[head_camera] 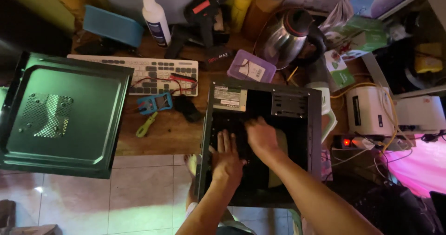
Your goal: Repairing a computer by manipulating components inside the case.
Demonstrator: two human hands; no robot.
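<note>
Side panel is already off on the counter; both my hands, left and right, press flat, grip released, inside the open computer case (innards too dark).

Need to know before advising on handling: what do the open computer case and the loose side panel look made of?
Computer case: looks like dark painted sheet metal, with thin folded edges and punched slots. Side panel: likely the same, a pressed sheet with a perforated vent and dull sheen. Both hands, left hand and right hand, are inside the case.
</note>
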